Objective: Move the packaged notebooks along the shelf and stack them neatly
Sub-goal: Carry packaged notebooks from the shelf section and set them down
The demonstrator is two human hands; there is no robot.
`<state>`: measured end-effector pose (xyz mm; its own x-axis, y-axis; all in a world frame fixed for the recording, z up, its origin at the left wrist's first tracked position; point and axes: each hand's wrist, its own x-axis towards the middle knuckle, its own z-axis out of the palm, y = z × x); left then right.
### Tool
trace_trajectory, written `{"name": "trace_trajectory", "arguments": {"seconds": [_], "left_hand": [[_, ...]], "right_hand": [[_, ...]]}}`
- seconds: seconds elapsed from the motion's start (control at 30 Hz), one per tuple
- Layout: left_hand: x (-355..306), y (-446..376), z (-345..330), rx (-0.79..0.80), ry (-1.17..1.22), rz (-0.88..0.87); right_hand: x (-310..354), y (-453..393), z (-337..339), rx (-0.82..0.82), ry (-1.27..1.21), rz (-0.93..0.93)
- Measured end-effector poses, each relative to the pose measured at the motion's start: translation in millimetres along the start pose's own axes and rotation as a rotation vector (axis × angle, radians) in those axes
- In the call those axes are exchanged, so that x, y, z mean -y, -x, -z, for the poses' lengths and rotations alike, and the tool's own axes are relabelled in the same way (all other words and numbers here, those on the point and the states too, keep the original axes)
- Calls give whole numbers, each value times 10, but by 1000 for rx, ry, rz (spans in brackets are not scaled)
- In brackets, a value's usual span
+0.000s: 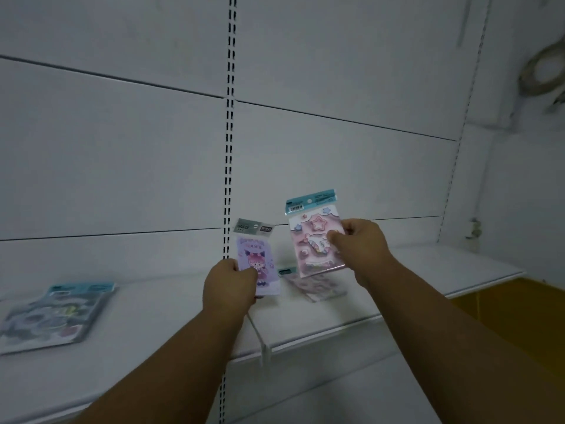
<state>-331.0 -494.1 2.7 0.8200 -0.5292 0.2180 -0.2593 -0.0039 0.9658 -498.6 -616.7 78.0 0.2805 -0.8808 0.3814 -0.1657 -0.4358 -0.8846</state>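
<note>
pink star-print packaged notebook with teal header card, held upright above the white metal shelf, right of the slotted upright. bare shelf runs right to its edge. purple cartoon-girl packaged notebook, grey header reading "grace". another pink packaged notebook lies flat beneath; blurred teal-topped grey packaged notebook lies well apart, far left. right hand pinches the pink pack's right edge; left hand grips the purple pack's lower left.
</note>
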Motion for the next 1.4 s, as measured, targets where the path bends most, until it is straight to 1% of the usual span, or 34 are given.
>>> {"name": "trace_trajectory", "arguments": {"seconds": [0.1, 0.23, 0.33, 0.43, 0.5, 0.57, 0.63, 0.7, 0.73, 0.77, 0.8, 0.83, 0.87, 0.9, 0.93, 0.97, 1.0, 1.07, 1.13, 1.17, 1.23, 1.27, 1.3, 1.33, 1.37, 1.4], "left_hand": [[3, -206, -122, -17, -24, -10], [-42, -467, -207, -80, 30, -10], [-95, -515, -309, -108, 104, -17], [-130, -494, -452, -87, 143, -2], [-153, -485, -547, -75, 147, 14], [-184, -462, -647, -69, 150, 36], [-202, -408, -764, -52, 149, 63], [-230, -361, -903, -23, 156, 87], [-257, -340, -976, -4, 161, 99], [-288, -321, -1058, 14, 166, 111], [-321, -300, -1152, 30, 173, 117], [-355, -282, -1261, 46, 179, 117], [-388, -255, -1383, 66, 183, 119], [-416, -222, -1526, 94, 183, 123], [-440, -186, -1690, 128, 183, 128], [-453, -161, -1866, 159, 170, 138], [-469, -141, -2044, 175, 146, 156], [-473, -133, -2375, 154, 64, 168], [-451, -148, -2660, 119, -104, 145], [-433, -150, -2787, 103, -179, 136], [-385, -156, -3006, 77, -286, 130], [-368, -166, -3098, 61, -345, 123], [-354, -190, -3172, 42, -430, 101], [-347, -217, -3232, 23, -524, 77], [-333, -247, -3276, 10, -608, 65], [-321, -269, -3310, 7, -681, 71]], "right_hand": [[-216, -281, -28, 17, 5, -75], [-507, -566, -141, 41, 159, -162], [-745, -738, -256, 131, 289, -187], [-906, -844, -372, 271, 525, -178], [-962, -904, -404, 301, 556, -180], [-1008, -952, -397, 327, 642, -138], [-1076, -991, -364, 353, 809, -52], [-1134, -1084, -311, 347, 864, 55], [-1145, -1171, -263, 339, 798, 96], [-1132, -1271, -187, 335, 642, 125], [-1093, -1372, -90, 341, 416, 114], [-1038, -1462, 19, 382, 193, 70], [-996, -1556, 125, 424, 34, 40], [-969, -1642, 232, 455, -16, 45], [-986, -1745, 325, 460, -5, 67], [-1027, -1861, 411, 439, 2, 94], [-1080, -1973, 495, 404, -14, 114], [-1230, -2175, 637, 367, -36, 119], [-1413, -2367, 756, 378, 7, 89], [-1509, -2456, 791, 409, 20, 71], [-1680, -2604, 829, 515, 135, 59], [-1718, -2658, 844, 542, 205, 42], [-1780, -2726, 828, 586, 344, 79], [-1858, -2795, 788, 596, 453, 149], [-1911, -2840, 758, 596, 484, 146], [-1980, -2892, 718, 600, 535, 183]]}}
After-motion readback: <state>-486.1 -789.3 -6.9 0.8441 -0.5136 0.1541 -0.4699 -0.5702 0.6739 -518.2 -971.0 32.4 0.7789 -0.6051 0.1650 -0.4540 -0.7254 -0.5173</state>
